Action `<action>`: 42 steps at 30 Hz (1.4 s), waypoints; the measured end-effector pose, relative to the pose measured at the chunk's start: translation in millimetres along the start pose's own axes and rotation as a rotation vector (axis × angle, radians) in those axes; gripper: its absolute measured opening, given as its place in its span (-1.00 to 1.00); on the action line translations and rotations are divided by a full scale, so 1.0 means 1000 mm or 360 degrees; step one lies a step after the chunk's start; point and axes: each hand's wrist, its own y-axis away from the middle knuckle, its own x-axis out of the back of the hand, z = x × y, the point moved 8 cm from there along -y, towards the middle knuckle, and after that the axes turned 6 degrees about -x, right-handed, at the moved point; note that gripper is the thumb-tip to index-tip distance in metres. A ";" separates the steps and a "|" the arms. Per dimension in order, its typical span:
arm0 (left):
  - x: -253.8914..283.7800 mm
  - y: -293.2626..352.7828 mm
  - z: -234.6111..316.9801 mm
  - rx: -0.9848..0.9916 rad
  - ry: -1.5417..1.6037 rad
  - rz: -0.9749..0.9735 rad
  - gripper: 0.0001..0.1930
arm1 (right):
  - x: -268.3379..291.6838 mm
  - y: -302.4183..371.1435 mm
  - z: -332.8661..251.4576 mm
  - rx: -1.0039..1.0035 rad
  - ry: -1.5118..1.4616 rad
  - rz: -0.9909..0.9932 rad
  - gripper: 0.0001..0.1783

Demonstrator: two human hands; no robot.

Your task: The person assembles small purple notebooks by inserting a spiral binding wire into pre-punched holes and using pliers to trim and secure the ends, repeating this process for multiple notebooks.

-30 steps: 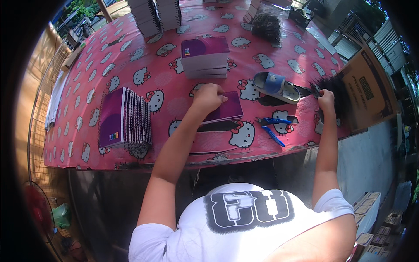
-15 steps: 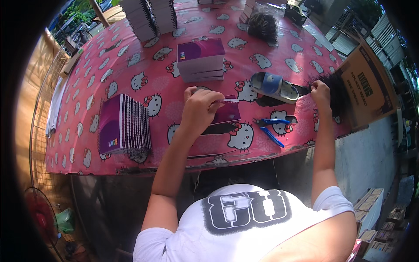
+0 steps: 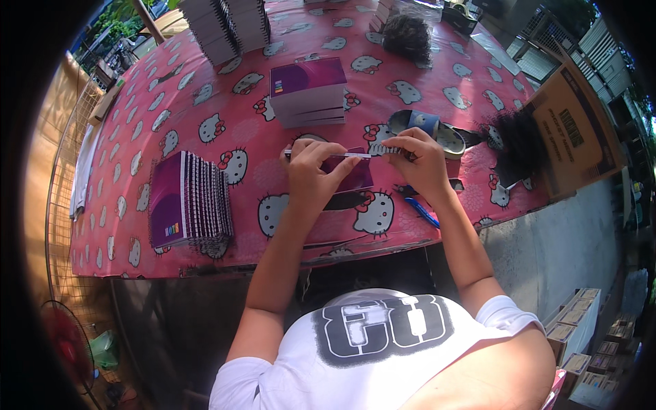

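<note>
My left hand (image 3: pixel 316 171) is closed on a thin notepad, whose white edge (image 3: pixel 358 156) shows past my fingertips. My right hand (image 3: pixel 422 164) pinches a dark spiral binding coil (image 3: pixel 383 148), its tip close to the notepad's edge; whether they touch I cannot tell. Under my left hand a purple notepad cover (image 3: pixel 358 179) lies on the table. Blue-handled cutting pliers (image 3: pixel 422 212) sit below my right hand, partly hidden by it. Behind that hand is a blue and grey slide sandal (image 3: pixel 451 141), also partly covered.
Bound purple notepads (image 3: pixel 184 201) are stacked at the left. An unbound purple stack (image 3: pixel 307 92) stands behind my hands. A tipped cardboard box (image 3: pixel 577 130) with a heap of black coils (image 3: pixel 516 143) is on the right. Tall bound stacks (image 3: pixel 239 27) and a black bundle (image 3: pixel 408 39) lie farther back.
My right hand has come left from the coil heap to the notepad and now holds a coil. My left hand keeps the notepad at nearly the same place.
</note>
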 end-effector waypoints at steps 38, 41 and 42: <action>-0.004 0.009 -0.004 0.0051 -0.0082 0.0010 -0.77 | -0.041 -0.003 -0.025 0.0013 0.0319 -0.0033 -0.83; -0.002 0.012 -0.007 0.0043 0.0038 -0.0025 -0.78 | -0.024 -0.014 -0.009 -0.0044 0.0379 -0.0261 -0.76; 0.000 0.013 -0.008 0.0040 0.0093 -0.0041 -0.78 | 0.001 -0.020 0.007 -0.0153 0.0556 -0.0112 -0.71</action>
